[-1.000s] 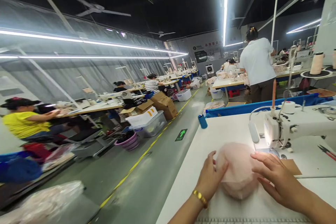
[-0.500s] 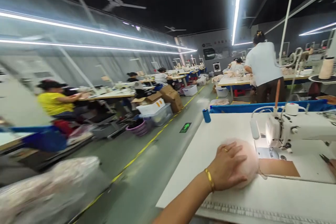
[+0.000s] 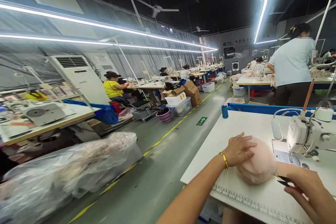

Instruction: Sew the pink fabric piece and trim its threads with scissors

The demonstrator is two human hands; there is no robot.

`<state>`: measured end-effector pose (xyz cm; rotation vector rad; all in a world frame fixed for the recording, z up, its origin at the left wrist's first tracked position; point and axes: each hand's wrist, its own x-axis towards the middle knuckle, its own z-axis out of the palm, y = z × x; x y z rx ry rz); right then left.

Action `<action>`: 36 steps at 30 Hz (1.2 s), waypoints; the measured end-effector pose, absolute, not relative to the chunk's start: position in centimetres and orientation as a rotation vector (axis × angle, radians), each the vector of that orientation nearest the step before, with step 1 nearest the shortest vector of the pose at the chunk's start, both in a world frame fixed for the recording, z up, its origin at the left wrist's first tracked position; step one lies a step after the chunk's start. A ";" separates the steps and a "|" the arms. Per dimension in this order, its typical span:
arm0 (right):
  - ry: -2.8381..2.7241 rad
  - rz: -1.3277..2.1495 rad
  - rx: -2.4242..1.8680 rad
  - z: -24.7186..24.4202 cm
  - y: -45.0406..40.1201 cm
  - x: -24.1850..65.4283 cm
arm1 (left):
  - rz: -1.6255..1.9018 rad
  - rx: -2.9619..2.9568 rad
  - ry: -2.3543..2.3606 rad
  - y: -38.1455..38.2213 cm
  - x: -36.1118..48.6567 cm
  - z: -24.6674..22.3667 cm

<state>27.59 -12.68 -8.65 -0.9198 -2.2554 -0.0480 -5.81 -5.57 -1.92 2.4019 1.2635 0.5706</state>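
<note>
A rounded pale pink fabric piece (image 3: 258,166) lies on the white sewing table (image 3: 207,154). My left hand (image 3: 240,149) rests on its upper left side, fingers spread. At the right of the fabric, my right hand (image 3: 306,185) is closed on small dark snips (image 3: 285,181), whose blades point left, close to the fabric's edge. Just behind stands the white sewing machine (image 3: 301,133), its needle area lit. Part of the snips is hidden in my right palm.
A blue thread spool (image 3: 224,111) stands at the table's back left corner. A tape ruler (image 3: 244,201) runs along the front edge. Left across the aisle lies a large plastic-wrapped bundle (image 3: 78,168). A person in a light shirt (image 3: 291,59) stands behind the machine.
The camera view has turned left. My right hand has come in with the snips beside the fabric, over the brown patch's place. My left hand remains on the fabric.
</note>
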 end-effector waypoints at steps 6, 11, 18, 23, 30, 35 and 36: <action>-2.273 -0.259 -0.870 -7.5 -10.4 25.7 | 0.568 2.399 1.247 -4.8 -6.2 -3.0; -2.291 -0.305 -0.846 -6.6 -10.5 24.4 | 0.585 2.405 1.226 -4.7 -6.0 -3.0; -2.335 -0.278 -0.776 -5.9 -10.0 23.4 | 0.602 2.407 1.210 -4.9 -5.9 -2.5; -2.347 -0.219 -0.755 -6.0 -9.8 22.8 | 0.596 2.404 1.209 -4.9 -5.9 -2.4; -2.386 -0.065 -0.747 -6.2 -10.0 23.5 | 0.574 2.400 1.218 -4.5 -6.0 -2.9; -2.373 0.013 -0.756 -6.3 -10.0 24.0 | 0.558 2.403 1.220 -4.4 -6.0 -3.3; -2.370 0.024 -0.757 -6.3 -10.0 23.9 | 0.558 2.405 1.220 -4.4 -6.0 -3.3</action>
